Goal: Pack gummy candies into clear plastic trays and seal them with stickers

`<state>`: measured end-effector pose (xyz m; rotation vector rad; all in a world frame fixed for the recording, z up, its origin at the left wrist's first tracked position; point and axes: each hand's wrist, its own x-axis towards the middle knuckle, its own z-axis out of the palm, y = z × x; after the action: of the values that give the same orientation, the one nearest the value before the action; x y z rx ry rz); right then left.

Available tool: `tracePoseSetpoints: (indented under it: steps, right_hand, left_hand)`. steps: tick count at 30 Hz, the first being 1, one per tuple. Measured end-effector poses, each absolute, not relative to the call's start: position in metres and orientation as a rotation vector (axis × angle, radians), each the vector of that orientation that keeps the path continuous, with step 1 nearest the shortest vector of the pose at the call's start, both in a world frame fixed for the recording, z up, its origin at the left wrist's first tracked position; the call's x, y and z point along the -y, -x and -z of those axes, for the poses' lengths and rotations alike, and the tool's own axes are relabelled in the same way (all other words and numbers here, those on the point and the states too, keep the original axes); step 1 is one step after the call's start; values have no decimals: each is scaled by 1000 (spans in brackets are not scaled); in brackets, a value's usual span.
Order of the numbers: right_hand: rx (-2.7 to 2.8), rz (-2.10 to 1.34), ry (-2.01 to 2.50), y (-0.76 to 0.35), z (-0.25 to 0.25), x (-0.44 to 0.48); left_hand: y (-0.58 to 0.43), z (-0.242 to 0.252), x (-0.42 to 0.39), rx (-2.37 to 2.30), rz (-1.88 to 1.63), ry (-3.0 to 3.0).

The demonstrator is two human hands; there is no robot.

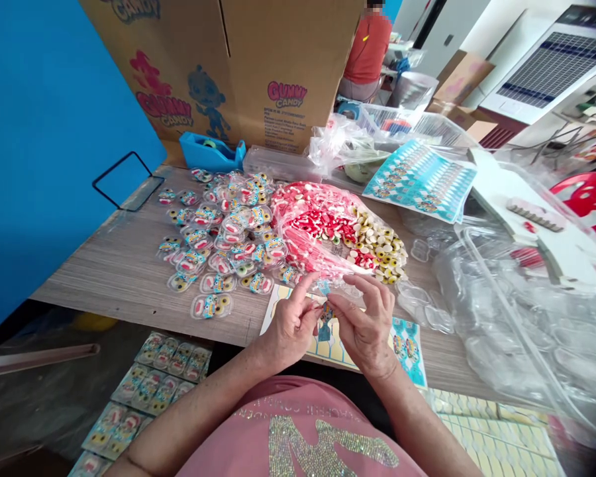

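My left hand [295, 318] and my right hand [366, 324] meet at the table's front edge, each with thumb and fingertips pinched. Between them they hold a small blue printed sticker [324, 332]. Whether a clear case lies behind it is hard to make out. Below the hands is a sticker sheet [283, 298] with a cream backing and some blue stickers on its right. Just beyond is an open pink-tinted bag [322, 199] with red-and-white candies [318, 222] and yellow eye-shaped candies [377, 242] spilling out. To the left lies a heap of filled, labelled clear cases [218, 283].
Empty clear plastic cases [521, 344] crowd the right side. Blue sticker sheets [422, 179] lie behind them. A blue tape dispenser [211, 152] stands before a large cardboard box [238, 79]. Packed cases [146, 391] sit below left. A person in red [370, 46] is farther back.
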<state>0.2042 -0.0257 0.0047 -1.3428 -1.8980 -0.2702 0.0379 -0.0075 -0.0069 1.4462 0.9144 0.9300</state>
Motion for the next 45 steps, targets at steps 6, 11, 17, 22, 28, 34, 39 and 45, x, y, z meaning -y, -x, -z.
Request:
tracePoseSetpoints:
  steps: [6, 11, 17, 22, 28, 34, 39, 45]
  right_hand:
    - [2009, 182, 1326, -212, -17, 24]
    - [2114, -58, 1269, -222, -27, 20]
    - [2226, -141, 1254, -222, -37, 18]
    - [2314, -212, 1228, -223, -37, 14]
    - [2386, -470, 1124, -228, -39, 7]
    - [2339, -651, 1081, -225, -33, 4]
    - [2291, -731, 1048, -215, -28, 5]
    - [2247, -687, 1192, -214, -21, 3]
  left_hand:
    - [-31, 0, 10, -890, -970, -1681]
    - [-23, -2, 11, -807, -963, -1911]
    - [-15, 1, 12, -745, -1004, -2155]
    - [-12, 6, 13, -677, -1025, -2238]
    - [-12, 15, 15, -632, -1058, -2284]
    - [-11, 25, 15, -652, -1118, -2381]
    - [-13, 29, 17, -625, -1207, -2346]
    - [-16, 23, 15, -766, -1198, -2114]
